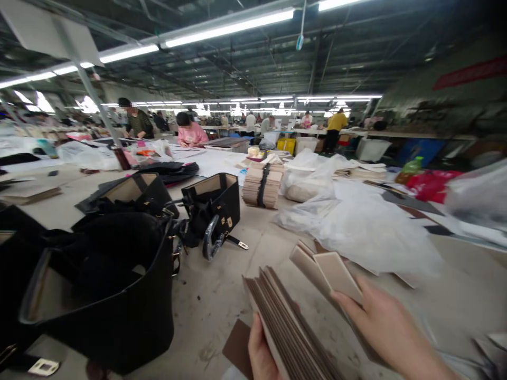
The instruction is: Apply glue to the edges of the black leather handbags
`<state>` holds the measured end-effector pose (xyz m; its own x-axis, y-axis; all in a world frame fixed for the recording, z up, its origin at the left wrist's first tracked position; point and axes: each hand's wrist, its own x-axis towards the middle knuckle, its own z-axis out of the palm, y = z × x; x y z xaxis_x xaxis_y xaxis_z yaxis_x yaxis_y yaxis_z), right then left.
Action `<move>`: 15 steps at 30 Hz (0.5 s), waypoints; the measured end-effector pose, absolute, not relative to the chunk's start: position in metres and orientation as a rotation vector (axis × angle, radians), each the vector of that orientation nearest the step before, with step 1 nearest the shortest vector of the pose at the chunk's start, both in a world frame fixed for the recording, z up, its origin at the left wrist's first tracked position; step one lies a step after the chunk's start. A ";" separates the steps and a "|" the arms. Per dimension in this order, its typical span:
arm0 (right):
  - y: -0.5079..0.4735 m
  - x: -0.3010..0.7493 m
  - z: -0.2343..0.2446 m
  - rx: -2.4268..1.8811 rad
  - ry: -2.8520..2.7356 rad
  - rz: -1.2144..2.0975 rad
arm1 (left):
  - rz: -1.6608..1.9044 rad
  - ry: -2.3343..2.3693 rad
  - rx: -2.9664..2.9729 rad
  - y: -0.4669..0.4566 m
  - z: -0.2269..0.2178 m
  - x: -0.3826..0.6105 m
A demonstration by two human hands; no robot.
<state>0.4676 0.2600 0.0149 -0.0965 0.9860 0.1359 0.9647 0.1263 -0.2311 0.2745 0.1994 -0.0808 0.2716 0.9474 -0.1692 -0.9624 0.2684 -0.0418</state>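
Note:
My left hand (pixel 261 351) is closed around a thick stack of thin brown boards (pixel 285 327), held on edge near the bottom of the view. Its thumb presses the left face; its other fingers are mostly hidden. To the right, my right hand (pixel 376 316) grips a small light-tan board (pixel 335 272) between thumb and fingers. Behind and below that piece, more long tan boards (pixel 307 264) slant across; whether my right hand holds these too I cannot tell. A brown flat piece (pixel 237 340) lies left of my left hand.
Black handbags (pixel 119 306) with gold hardware stand on the left, a smaller black bag (pixel 219 206) behind them. A strapped bundle of tan boards (pixel 261 184) and white plastic bags (pixel 368 227) occupy the table's middle and right. People (pixel 192 132) work further back.

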 end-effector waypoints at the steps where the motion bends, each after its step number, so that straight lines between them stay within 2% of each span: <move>1: 0.262 0.459 0.017 -1.950 -2.161 0.135 | 1.319 0.074 -0.118 0.198 -0.079 0.271; 5: 0.278 0.441 -0.001 -2.135 -2.295 0.420 | 1.315 -0.094 0.056 0.199 -0.077 0.263; 9: 0.287 0.440 -0.021 -2.184 -2.261 0.536 | 1.252 -0.147 0.111 0.200 -0.083 0.265; 15: 0.260 0.416 0.013 -1.915 -2.168 0.731 | 1.274 -0.199 0.103 0.204 -0.079 0.267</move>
